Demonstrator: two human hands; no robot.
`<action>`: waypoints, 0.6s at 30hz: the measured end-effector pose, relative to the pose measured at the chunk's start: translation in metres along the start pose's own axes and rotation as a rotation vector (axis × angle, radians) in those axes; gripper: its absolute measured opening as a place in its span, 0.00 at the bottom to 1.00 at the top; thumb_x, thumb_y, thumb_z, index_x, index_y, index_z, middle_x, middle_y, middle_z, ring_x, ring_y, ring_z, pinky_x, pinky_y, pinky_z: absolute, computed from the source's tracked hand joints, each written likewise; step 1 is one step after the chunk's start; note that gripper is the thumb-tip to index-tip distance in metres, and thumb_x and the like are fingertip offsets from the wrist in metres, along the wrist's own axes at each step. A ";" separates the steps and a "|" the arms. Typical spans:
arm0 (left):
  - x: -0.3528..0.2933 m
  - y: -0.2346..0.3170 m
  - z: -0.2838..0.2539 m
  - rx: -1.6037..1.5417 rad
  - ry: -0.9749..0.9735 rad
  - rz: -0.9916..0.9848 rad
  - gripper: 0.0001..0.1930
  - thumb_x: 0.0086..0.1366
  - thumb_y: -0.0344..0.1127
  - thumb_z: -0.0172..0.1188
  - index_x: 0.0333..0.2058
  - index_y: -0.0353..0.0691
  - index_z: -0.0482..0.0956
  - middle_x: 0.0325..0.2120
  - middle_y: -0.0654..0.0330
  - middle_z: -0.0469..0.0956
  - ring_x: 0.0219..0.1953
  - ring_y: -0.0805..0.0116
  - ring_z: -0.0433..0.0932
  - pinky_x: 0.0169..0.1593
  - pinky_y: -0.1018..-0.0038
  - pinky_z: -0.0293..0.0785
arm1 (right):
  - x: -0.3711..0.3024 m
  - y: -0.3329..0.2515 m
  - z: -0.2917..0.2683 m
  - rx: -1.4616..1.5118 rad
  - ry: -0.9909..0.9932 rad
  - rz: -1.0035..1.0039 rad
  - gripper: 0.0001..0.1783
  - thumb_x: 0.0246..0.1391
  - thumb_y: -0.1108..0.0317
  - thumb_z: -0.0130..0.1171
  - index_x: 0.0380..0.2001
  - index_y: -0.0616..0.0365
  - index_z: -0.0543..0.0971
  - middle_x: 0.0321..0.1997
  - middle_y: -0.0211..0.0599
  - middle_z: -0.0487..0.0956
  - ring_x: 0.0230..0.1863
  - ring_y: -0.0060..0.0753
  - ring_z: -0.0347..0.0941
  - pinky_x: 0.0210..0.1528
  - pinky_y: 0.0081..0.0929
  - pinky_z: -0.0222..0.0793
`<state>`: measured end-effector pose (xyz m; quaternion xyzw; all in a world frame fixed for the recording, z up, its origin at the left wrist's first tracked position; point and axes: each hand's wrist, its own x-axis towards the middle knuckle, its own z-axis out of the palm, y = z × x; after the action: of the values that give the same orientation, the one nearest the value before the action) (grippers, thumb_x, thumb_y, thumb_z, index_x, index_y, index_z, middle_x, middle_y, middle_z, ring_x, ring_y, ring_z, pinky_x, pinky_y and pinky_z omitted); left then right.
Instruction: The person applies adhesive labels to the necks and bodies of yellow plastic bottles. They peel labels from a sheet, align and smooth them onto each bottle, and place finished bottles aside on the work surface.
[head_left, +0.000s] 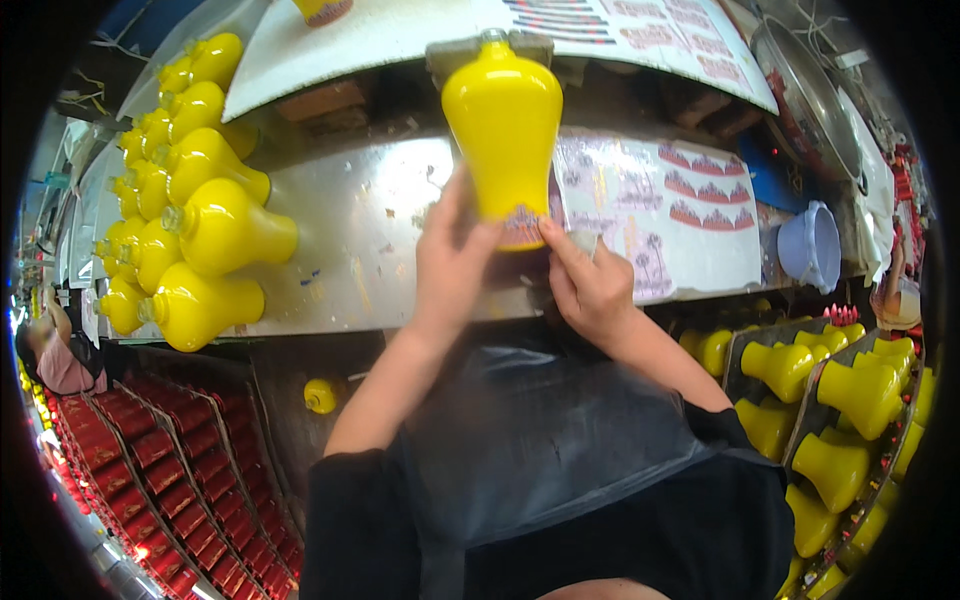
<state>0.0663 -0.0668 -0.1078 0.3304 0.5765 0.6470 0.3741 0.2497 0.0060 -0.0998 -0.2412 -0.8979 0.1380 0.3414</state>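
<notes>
In front of me a glossy yellow bottle (502,120) lies with its neck pointing away and its wide shoulder on the far side. A decal (522,226) with a patterned dark edge lies on the bottle near its base. Along the lower left side of the bottle is my left hand (448,255), its thumb by the decal's left end and its fingers partly hidden behind the bottle. My right hand (597,290) pinches at the right end of the decal, thumb against the bottle and the other fingers curled. A grey support block (442,58) shows behind the bottle's shoulder.
Several yellow bottles (210,300) lie stacked at the table's left. Decal sheets (690,215) lie right of the bottle, near a pale purple bucket (810,248). A white board (400,40) spans the back. Racks of yellow bottles (850,395) and red pieces (190,470) flank me.
</notes>
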 end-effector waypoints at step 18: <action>-0.002 0.014 0.005 -0.193 -0.053 -0.027 0.37 0.70 0.34 0.63 0.73 0.38 0.57 0.61 0.47 0.71 0.61 0.64 0.73 0.66 0.66 0.69 | 0.000 -0.001 -0.001 -0.019 0.014 0.013 0.26 0.53 0.84 0.62 0.56 0.58 0.82 0.35 0.49 0.83 0.26 0.41 0.80 0.27 0.31 0.75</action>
<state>0.0708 -0.0669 -0.0936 0.3022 0.5057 0.6853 0.4281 0.2500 0.0046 -0.0990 -0.2511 -0.8952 0.1300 0.3446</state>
